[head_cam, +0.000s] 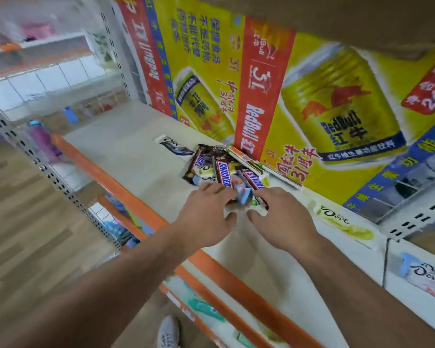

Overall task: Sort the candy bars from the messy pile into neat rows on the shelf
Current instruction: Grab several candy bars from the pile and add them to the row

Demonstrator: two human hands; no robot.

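Note:
A messy pile of candy bars [211, 167] lies on the cream shelf [121, 139] against the back poster. It holds two Snickers bars [224, 174] and white Dove bars. My left hand [206, 212] and my right hand [284, 219] meet at the pile's near end. A light blue wrapper [244, 197] sticks up between them. My left fingers and thumb pinch the wrappers there, and my right thumb and fingers pinch a white-green wrapper [259, 208]. The bars under my fingers are hidden and blurred.
Single Dove bars lie apart on the shelf: a dark one [173, 146] left of the pile, a yellow one [344, 224] to the right, a pink-and-blue one [427, 275] beyond a divider [384, 262]. An orange rail [106, 172] edges the shelf. A cardboard box [337, 18] overhangs above.

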